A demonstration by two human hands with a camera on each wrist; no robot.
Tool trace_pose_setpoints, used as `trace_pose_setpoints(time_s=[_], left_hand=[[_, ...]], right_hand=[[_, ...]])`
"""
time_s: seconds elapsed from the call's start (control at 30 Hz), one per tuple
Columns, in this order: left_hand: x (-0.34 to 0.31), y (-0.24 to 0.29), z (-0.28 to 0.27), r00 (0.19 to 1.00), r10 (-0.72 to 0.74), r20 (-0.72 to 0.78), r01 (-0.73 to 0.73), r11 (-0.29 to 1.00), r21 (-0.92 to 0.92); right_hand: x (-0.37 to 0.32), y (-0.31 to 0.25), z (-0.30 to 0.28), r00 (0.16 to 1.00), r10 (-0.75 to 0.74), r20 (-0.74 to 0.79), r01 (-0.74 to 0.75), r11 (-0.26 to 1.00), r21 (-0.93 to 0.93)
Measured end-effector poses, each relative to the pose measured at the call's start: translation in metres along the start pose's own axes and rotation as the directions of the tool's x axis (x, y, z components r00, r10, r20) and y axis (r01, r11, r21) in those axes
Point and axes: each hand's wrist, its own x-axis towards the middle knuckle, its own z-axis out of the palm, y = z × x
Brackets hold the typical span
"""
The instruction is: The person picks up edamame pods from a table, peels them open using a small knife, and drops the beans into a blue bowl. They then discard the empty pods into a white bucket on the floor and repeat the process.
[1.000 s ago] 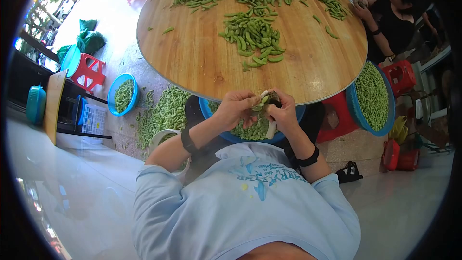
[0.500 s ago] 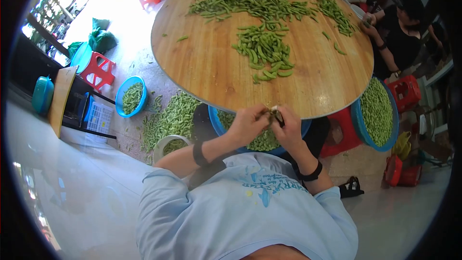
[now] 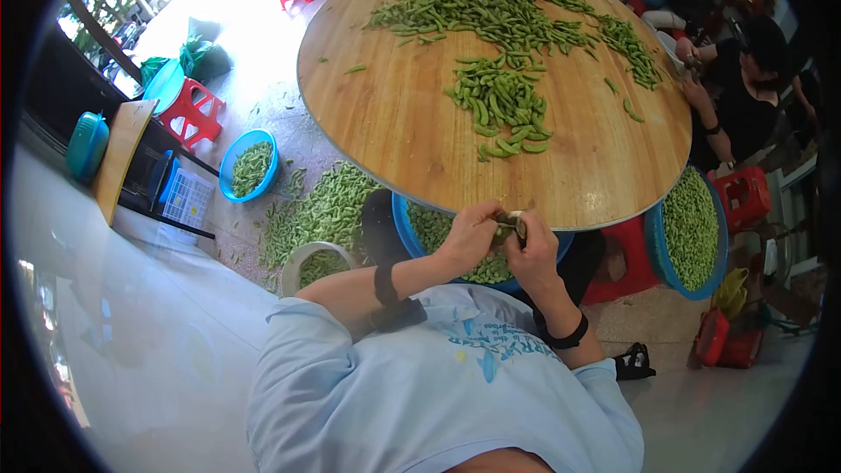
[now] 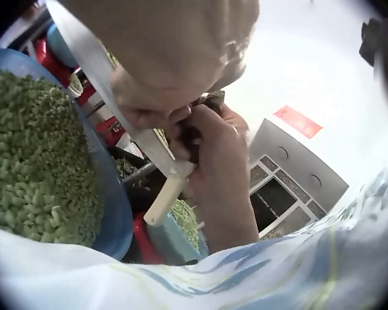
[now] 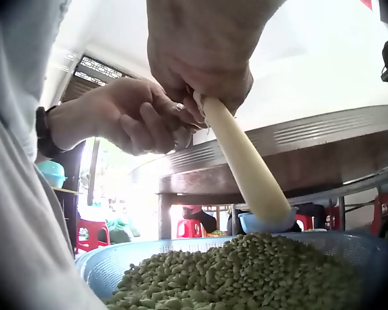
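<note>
Just past the near edge of the round wooden table, both hands meet. The right hand grips a cream-handled tool; its working end is hidden by the fingers. Facing it, the left hand pinches a small green bean pod, mostly covered by fingertips. A dark piece shows at the right thumb in the left wrist view. Below the hands stands a blue basin of shelled green beans. Green pods lie heaped on the table.
Loose pods cover the floor at left, beside a white bucket and a smaller blue basin. A large blue basin of beans stands at right, near red stools. Another person sits across at right.
The head view has shifted, so the table appears farther right and lower. The hands have drawn together, and the left fingers, looser before, now close in at the right hand's fingertips.
</note>
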Motion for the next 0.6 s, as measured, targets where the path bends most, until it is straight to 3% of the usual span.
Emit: trace_pose_setpoints(time_s=[0.1, 0.17, 0.27, 0.4, 0.47, 0.5, 0.57, 0.6], left_hand=[[-0.002, 0.002, -0.001, 0.997, -0.064, 0.034, 0.067, 0.991, -0.114], [0.002, 0.002, -0.010, 0.988, -0.134, 0.083, 0.141, 0.986, -0.086], [0.001, 0.014, -0.022, 0.966, -0.159, 0.205, 0.175, 0.983, -0.060], [-0.005, 0.016, -0.024, 0.970, -0.116, 0.213, 0.110, 0.993, 0.038], [-0.004, 0.005, -0.025, 0.948, 0.198, 0.251, -0.286, 0.877, 0.386], [-0.007, 0.010, -0.023, 0.946, 0.196, 0.259, -0.288, 0.874, 0.391], [-0.013, 0.023, -0.016, 0.883, 0.349, 0.313, -0.468, 0.687, 0.555], [-0.015, 0.025, -0.013, 0.879, 0.354, 0.319, -0.476, 0.681, 0.557]], right_hand=[[0.003, -0.011, -0.010, 0.992, 0.125, 0.035, -0.127, 0.990, 0.062], [0.006, -0.005, -0.015, 0.970, 0.243, 0.016, -0.243, 0.960, 0.138], [0.006, 0.002, -0.021, 0.913, 0.391, 0.120, -0.409, 0.868, 0.283], [0.002, 0.007, -0.014, 0.922, 0.383, 0.057, -0.381, 0.873, 0.305], [0.000, 0.007, -0.014, 0.918, 0.396, 0.016, -0.382, 0.875, 0.297], [-0.002, 0.008, -0.015, 0.917, 0.398, 0.006, -0.381, 0.874, 0.300], [-0.004, 0.010, -0.019, 0.937, 0.350, 0.012, -0.343, 0.911, 0.231], [-0.004, 0.008, -0.020, 0.939, 0.345, 0.003, -0.336, 0.913, 0.232]])
